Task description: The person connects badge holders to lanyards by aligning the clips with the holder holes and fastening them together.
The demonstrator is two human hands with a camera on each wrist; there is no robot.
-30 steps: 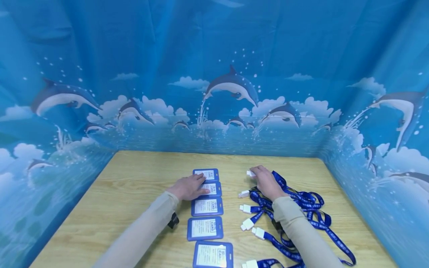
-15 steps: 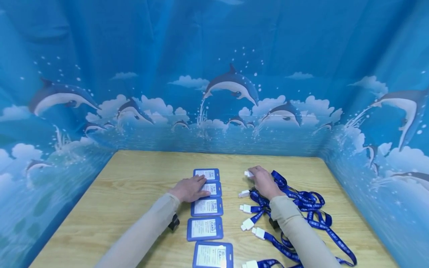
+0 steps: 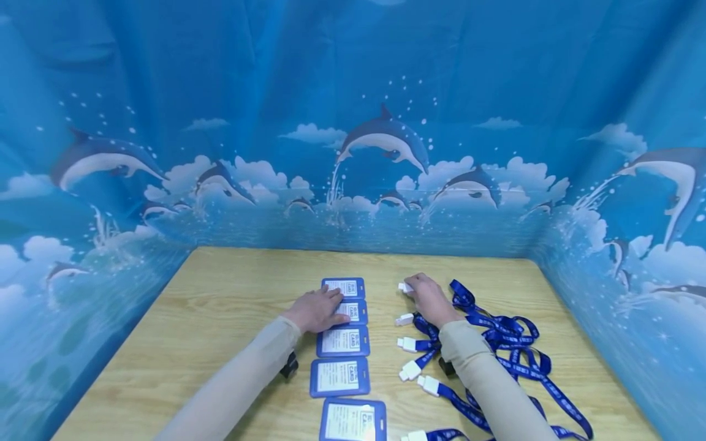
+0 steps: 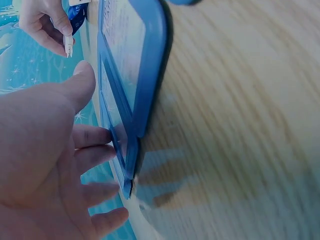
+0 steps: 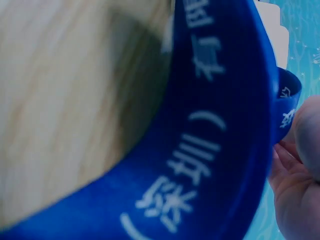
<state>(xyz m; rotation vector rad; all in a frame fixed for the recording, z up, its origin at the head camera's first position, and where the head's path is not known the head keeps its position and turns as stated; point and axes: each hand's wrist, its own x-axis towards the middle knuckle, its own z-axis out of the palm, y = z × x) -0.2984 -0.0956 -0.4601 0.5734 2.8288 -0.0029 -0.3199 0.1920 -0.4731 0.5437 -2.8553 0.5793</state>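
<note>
My left hand (image 3: 317,310), fingers loosely extended, lies over the left end of the farthest card (image 3: 350,287). Right of that card, my right hand (image 3: 432,300) pinches a clip (image 3: 404,287); best, I judge, to keep it level, pressing lightly.

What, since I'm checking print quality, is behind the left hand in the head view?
Parts of the farthest card holder and the next card holder, whose right ends show. The left hand covers the next one's left side, so any print there cannot be seen.
</note>
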